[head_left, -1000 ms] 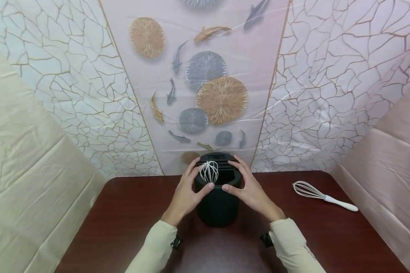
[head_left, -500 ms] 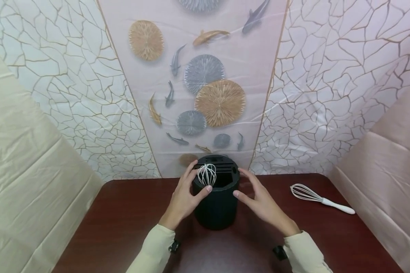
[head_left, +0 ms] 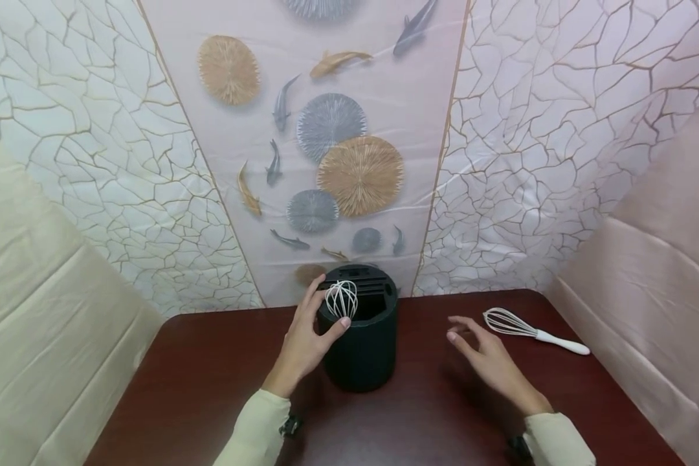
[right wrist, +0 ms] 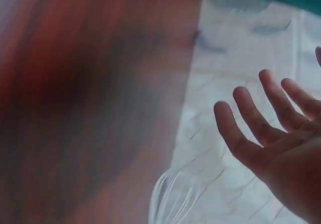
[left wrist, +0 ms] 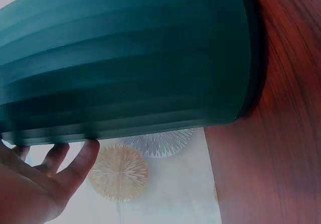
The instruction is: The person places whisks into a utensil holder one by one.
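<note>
A dark green utensil holder (head_left: 362, 357) with a slotted top stands upright near the back of the table. The wire head of a whisk (head_left: 341, 298) pokes out of its left side; the rest is hidden inside. My left hand (head_left: 300, 344) grips the holder's left side, thumb at the near rim. In the left wrist view its fingers (left wrist: 83, 161) touch the ribbed wall. My right hand (head_left: 495, 362) is in the air over the table, fingers loosely bent and holding nothing. Beyond it a second whisk (head_left: 536, 333), white-handled, lies on the table.
The dark red wooden table (head_left: 210, 375) has rounded back corners. A patterned cloth (head_left: 501, 194) hangs behind it, and plain fabric panels (head_left: 641, 310) stand at both sides. The right wrist view catches the loose whisk's wires (right wrist: 173, 201).
My right hand has let go of the utensil holder and moved right, toward the loose whisk. My left hand stays on the holder. The head view has shifted slightly.
</note>
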`<control>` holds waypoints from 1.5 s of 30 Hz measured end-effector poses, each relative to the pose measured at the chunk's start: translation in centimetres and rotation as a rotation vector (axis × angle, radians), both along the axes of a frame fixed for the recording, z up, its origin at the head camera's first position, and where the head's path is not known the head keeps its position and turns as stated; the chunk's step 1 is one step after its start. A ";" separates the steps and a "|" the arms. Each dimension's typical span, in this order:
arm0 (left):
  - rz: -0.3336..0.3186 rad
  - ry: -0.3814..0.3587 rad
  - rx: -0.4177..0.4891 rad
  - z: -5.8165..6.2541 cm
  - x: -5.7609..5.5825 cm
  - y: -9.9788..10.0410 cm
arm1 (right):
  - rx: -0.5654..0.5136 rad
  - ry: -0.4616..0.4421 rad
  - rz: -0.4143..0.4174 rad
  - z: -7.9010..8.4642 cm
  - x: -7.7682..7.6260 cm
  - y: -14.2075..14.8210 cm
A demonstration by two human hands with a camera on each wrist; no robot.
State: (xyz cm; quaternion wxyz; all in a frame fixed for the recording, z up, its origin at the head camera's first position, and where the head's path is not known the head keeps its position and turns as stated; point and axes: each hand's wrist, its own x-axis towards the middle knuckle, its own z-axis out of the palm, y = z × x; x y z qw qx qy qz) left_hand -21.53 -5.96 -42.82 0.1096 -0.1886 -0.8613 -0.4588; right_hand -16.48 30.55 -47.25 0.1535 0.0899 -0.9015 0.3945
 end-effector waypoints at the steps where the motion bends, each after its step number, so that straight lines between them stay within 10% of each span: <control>1: 0.006 -0.008 0.001 -0.1 0.1 -0.2 | 0.014 -0.002 -0.023 -0.3 0.0 0.6; 11: 0.007 -0.027 0.025 -0.3 0.1 -0.6 | 0.210 0.071 -0.155 -2.2 -0.6 7.6; 25: -0.004 -0.023 0.037 0.0 -0.4 -0.2 | 0.485 -0.194 -0.260 -2.9 -2.2 18.2; 45: -0.031 -0.015 0.062 -0.1 -0.5 -0.3 | 0.599 -0.205 -0.167 -3.3 -2.2 18.1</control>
